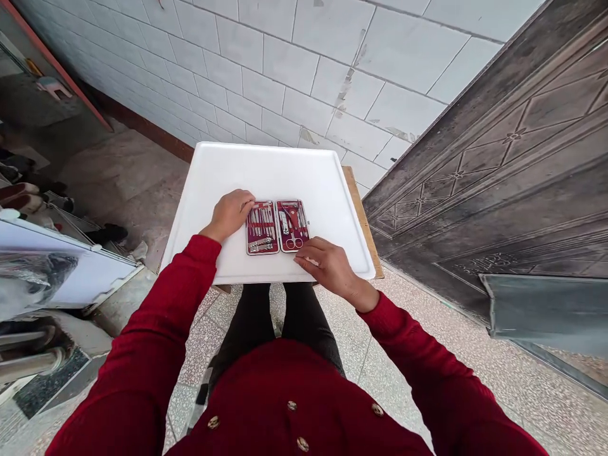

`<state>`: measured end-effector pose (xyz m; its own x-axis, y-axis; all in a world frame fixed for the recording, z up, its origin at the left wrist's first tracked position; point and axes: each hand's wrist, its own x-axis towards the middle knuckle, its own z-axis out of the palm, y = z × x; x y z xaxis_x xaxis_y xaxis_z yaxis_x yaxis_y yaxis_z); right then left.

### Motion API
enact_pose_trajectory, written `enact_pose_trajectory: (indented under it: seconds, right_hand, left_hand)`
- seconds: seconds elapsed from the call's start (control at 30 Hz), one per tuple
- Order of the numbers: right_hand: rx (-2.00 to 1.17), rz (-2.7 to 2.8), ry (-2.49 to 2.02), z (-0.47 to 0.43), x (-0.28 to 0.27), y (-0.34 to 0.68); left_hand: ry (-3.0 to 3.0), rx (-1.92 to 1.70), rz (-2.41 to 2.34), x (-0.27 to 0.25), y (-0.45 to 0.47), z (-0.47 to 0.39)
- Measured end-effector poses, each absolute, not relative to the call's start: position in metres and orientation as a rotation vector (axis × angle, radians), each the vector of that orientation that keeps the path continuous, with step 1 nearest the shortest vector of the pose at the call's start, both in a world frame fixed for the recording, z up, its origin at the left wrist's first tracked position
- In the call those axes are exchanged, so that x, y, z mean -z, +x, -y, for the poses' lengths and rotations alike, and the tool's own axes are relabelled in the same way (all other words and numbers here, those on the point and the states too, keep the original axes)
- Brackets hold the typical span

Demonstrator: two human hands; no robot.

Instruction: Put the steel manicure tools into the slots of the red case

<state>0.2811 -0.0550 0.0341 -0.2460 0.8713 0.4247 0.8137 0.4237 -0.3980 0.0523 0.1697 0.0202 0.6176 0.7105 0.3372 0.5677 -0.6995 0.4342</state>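
Note:
An unfolded manicure set case [278, 228] with a dark red lining lies on a white tabletop [266, 171]. Several slim metal tools [261, 221] sit in its left half above nail clippers [260, 244]. The right half holds small scissors [294, 243], a red-handled tool [294, 218] and another clipper [284, 223]. My left hand [231, 214] is closed, its bent fingers at the case's upper left corner. My right hand [327, 263] is closed in a pinch beside the lower right corner; a small whitish bit shows between its fingers, too small to name.
A white tiled wall [285, 69] stands behind the table. To the right is a dark patterned metal door [475, 158] with a grey panel [546, 310] below it. A cluttered white cabinet [61, 272] is on the left. A wooden board edge [363, 221] juts out under the tabletop.

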Motion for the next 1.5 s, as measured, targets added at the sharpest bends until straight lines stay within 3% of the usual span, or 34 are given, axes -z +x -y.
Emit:
enact_pose_trajectory:
  seconds: [0.37,0.93,1.27,1.5]
  right_hand:
    - [-0.133,2.465,-1.503,-0.011,-0.057,0.237]
    - [-0.246,2.929,-1.689,-0.033,-0.096,0.221]
    - [-0.14,2.963,-1.667,-0.032,-0.104,0.252]
    - [-0.065,2.641,-1.779,-0.067,-0.104,0.279]
  left_hand:
    - [2.593,-0.772,-0.972,-0.008,0.055,-0.172]
    - [2.648,-0.772,-0.978,-0.01,0.056,-0.165]
    - [2.647,-0.777,-1.006,-0.011,0.056,-0.163]
    - [2.64,-0.79,-1.039,-0.01,0.057,-0.163]
